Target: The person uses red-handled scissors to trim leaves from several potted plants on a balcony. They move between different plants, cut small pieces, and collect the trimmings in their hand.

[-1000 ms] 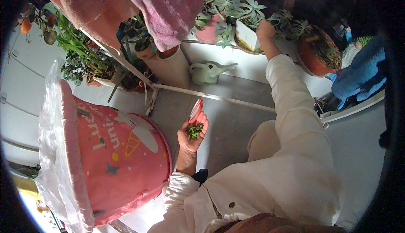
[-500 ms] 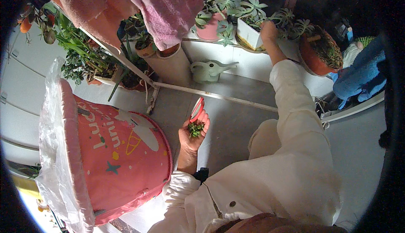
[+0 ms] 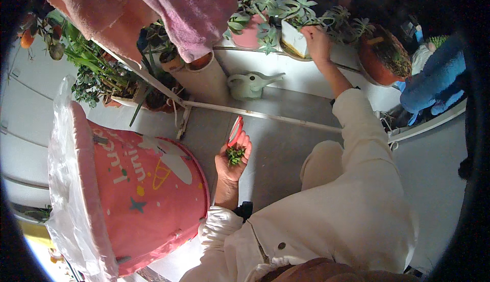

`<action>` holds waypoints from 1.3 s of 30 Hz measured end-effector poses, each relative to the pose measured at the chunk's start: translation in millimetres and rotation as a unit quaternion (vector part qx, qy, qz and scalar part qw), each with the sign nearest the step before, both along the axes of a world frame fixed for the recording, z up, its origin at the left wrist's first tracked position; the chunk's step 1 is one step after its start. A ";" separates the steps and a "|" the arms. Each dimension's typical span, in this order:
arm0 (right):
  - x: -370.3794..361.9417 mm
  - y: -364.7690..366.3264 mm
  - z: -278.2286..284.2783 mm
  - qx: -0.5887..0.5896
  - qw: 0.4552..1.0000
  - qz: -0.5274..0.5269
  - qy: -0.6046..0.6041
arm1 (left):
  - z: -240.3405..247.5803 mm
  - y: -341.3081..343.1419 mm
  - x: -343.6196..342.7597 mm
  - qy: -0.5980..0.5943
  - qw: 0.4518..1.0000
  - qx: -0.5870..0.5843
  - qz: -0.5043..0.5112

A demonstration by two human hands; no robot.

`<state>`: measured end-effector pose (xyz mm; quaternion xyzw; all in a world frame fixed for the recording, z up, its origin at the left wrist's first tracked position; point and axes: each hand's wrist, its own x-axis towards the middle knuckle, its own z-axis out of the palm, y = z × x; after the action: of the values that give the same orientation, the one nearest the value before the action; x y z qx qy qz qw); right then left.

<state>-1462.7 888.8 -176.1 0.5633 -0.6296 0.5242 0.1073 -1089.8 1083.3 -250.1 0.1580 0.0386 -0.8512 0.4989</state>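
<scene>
My left hand (image 3: 230,165) is turned palm up with its fingers curled. In its palm lies a small heap of green leaf clippings (image 3: 235,156), and a red-rimmed looped tool (image 3: 236,131), perhaps scissors, sticks up past the fingers. My right hand (image 3: 317,45) reaches forward to the right front edge of a white rectangular pot (image 3: 293,39) of succulents. Its fingers are bent together there, and whatever they pinch is hidden. Pale green rosettes (image 3: 300,6) rise above that pot.
A white rail (image 3: 255,114) crosses in front of the plant ledge. Behind it stands a pale green watering can (image 3: 248,85). A brown pot (image 3: 380,60) sits right of my right hand, a pink pot (image 3: 248,34) left. A large pink tub (image 3: 148,200) fills the left side.
My right hand has drawn a little back toward me, from over the plants to the white pot's front edge. The left hand keeps its place with the clippings. The view has shifted slightly.
</scene>
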 end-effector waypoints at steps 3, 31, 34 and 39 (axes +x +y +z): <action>51.4 28.5 11.3 0.089 0.988 0.106 -0.070 | 0.8 -1.7 -3.1 0.004 1.000 -0.002 -0.005; 212.4 167.2 -8.4 0.150 0.815 0.473 0.299 | -18.1 -2.9 4.6 0.013 0.998 -0.067 -0.014; 196.6 156.9 -1.9 0.141 0.821 0.520 0.191 | -11.9 -4.2 -3.2 -0.042 0.999 -0.021 0.023; 129.9 91.6 4.5 0.129 0.912 0.390 -0.020 | 3.3 -4.6 -9.0 0.017 1.000 0.004 0.025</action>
<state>-1332.8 980.4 -171.6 0.7620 -0.4242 0.4502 -0.1916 -1098.8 1078.7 -246.8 0.1439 0.0542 -0.8411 0.5185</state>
